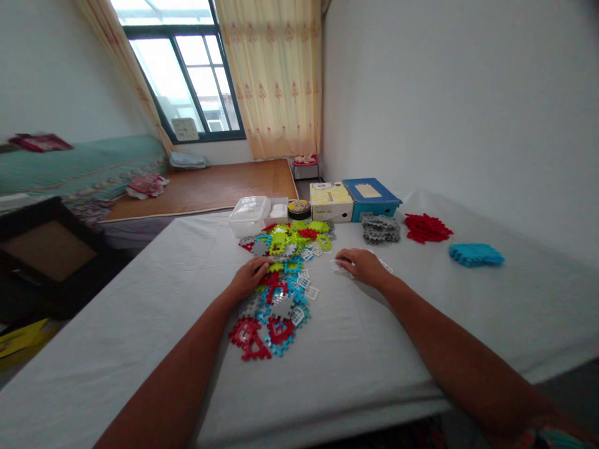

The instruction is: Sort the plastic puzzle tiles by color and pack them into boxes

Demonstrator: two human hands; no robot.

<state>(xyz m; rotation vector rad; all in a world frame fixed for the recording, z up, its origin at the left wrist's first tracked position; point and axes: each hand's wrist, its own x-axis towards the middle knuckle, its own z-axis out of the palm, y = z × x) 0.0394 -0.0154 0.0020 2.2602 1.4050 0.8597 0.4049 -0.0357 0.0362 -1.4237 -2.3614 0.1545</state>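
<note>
A loose heap of plastic puzzle tiles [281,280] in red, blue, green, grey and white lies in the middle of the white table [140,324]. My left hand [250,277] rests on the heap's left side, fingers curled over a few pieces. My right hand [362,265] lies palm down to the right of the heap, fingers pressed on some small white tiles [337,264]. Sorted stacks stand further right: grey tiles [381,229], red tiles [427,227] and blue tiles [475,254].
At the table's far edge stand a clear plastic container [250,215], a round tin [299,209], a yellow and white box [331,201] and a blue box [372,196]. A white wall runs along the right. A bed and a window lie beyond.
</note>
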